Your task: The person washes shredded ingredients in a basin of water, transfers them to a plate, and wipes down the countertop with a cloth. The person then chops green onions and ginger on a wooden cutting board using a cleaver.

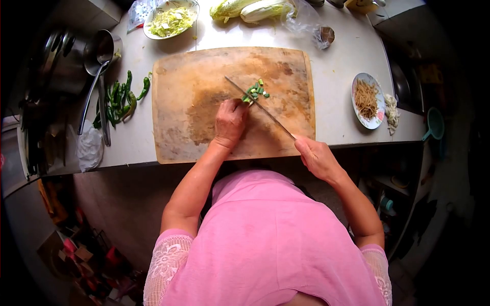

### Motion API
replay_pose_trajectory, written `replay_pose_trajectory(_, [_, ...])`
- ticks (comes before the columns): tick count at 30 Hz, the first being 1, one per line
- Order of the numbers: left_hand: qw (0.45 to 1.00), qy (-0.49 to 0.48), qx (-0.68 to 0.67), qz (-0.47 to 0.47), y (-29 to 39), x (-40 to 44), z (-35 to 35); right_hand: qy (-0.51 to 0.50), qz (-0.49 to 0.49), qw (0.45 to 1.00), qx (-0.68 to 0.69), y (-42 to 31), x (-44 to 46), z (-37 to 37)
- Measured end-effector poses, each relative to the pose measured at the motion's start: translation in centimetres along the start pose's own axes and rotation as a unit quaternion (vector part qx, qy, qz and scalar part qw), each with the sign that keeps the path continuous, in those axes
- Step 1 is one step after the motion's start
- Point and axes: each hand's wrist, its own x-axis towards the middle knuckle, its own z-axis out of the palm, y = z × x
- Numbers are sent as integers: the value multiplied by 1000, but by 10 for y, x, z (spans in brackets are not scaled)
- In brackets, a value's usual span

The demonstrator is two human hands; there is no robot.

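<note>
A large wooden cutting board [204, 71] lies at the counter's front edge. My right hand [317, 157] is closed round the handle of a knife [275, 119], whose thin blade edge points up and left across the board. Curled close to the blade, my left hand [231, 122] presses green onion [246, 99] against the wood, most of it hidden under the fingers. Several cut green onion pieces [261, 92] are scattered on the far side of the blade.
Green chili peppers [120, 99], a ladle [97, 84] and a plastic bag [90, 148] lie left. Behind the board are a bowl of shredded cabbage [171, 21] and whole napa cabbage [255, 10]. A plate of brown shreds [366, 99] stands right.
</note>
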Motion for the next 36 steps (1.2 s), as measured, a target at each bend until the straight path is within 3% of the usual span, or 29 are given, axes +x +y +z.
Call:
replay_pose_trajectory(3, [1000, 5, -7, 4, -1, -1, 0, 30, -48, 997, -48, 2, -7, -1])
replay_pose_trajectory(9, [1000, 6, -14, 23, -5, -2, 2, -16, 13, 998, -65, -9, 5, -4])
replay_pose_trajectory(11, [1000, 9, -13, 26, -4, -2, 0, 12, -77, 993, -86, -5, 19, 7])
replay_pose_trajectory(13, [998, -34, 24, 48, -3, -2, -7, 44, -109, 989, -86, -2, 27, 20])
replay_pose_trajectory(16, [996, -5, 56, 70, -1, -1, -14, 85, -144, 985, -38, 2, 33, 26])
replay_pose_trajectory(18, [997, -15, 40, 57, 0, -3, -14, -17, -28, 997, 64, 3, 34, 15])
replay_pose_trajectory(19, [999, -18, 20, 37, 0, -4, -14, -12, 6, 997, 76, 0, 30, 13])
replay_pose_trajectory(23, [1000, 0, -16, -19, -6, -8, -6, -21, -8, 1000, 6, -10, 8, 2])
replay_pose_trajectory(29, [1000, -3, -21, 5, -9, -11, -9, -59, -6, 998, -23, -21, 17, 8])
replay_pose_trajectory(35, [997, -23, 49, 52, 2, -8, -29, -45, -34, 998, 41, -9, 35, 24])
replay_pose_trajectory(36, [998, -27, 43, 40, 2, -10, -28, -69, 44, 992, 93, -11, 33, 21])
